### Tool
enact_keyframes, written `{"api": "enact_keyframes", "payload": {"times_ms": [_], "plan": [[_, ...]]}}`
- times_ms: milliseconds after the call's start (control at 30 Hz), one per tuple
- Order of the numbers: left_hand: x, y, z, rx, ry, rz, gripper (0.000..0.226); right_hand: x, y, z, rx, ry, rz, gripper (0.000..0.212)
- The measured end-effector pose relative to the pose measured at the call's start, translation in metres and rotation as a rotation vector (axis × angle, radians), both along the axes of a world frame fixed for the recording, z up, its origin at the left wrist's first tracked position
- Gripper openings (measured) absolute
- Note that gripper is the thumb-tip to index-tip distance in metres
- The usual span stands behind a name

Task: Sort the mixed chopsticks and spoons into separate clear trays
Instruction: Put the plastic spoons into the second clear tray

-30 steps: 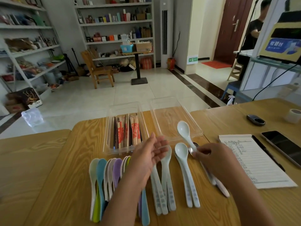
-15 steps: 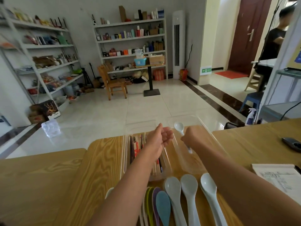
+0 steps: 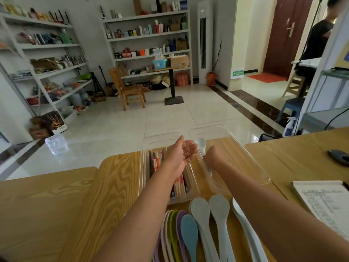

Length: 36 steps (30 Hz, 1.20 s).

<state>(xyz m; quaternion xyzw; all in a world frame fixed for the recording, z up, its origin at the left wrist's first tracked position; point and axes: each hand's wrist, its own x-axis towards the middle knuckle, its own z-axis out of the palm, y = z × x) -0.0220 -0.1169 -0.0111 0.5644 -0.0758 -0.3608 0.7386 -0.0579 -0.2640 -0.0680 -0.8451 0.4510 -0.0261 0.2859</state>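
Over right tray [image 3: 246, 154], right hand [image 3: 214, 157] pinches spoon [image 3: 201, 143]; left hand [image 3: 182, 154] loose over chopstick tray [image 3: 142, 163].

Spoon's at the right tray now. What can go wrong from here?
1. The spoon in the right hand sits by the left wall of the right tray; it may catch the wall or tip toward the chopsticks.
2. The right forearm crosses above loose spoons; pulling back low could sweep them.
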Motion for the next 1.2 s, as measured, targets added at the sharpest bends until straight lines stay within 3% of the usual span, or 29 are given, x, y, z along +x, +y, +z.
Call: {"api": "enact_keyframes", "payload": {"times_ms": [100, 300, 400, 467, 533, 667, 833, 1200], "plan": [[0.001, 0.001, 0.001, -0.006, -0.003, 0.007, 0.042, -0.001, -0.003, -0.006, 0.009, -0.071, 0.010, 0.005], [-0.007, 0.008, 0.007, -0.004, -0.023, 0.008, 0.042, -0.003, -0.005, 0.001, -0.016, -0.080, 0.029, 0.015], [-0.024, 0.023, 0.017, -0.038, -0.025, -0.028, 0.044, -0.027, 0.000, 0.031, -0.051, -0.204, 0.084, 0.027], [-0.045, 0.041, 0.020, -0.071, 0.012, -0.070, 0.047, -0.051, 0.010, 0.058, 0.057, -0.367, 0.081, 0.029], [-0.074, 0.062, 0.015, -0.118, 0.062, -0.103, 0.050, -0.088, 0.028, 0.076, 0.147, -0.573, 0.041, 0.024], [-0.142, 0.099, -0.010, -0.196, 0.208, -0.111, 0.050, -0.193, 0.078, 0.077, 0.193, -0.657, -0.028, 0.014], [-0.197, 0.109, -0.035, -0.121, 0.255, -0.139, 0.045, -0.262, 0.109, 0.026, 0.201, -0.443, -0.106, 0.027], [-0.217, 0.105, -0.046, -0.055, 0.256, -0.149, 0.042, -0.250, 0.116, -0.010, 0.090, -0.114, -0.081, 0.024]]}}
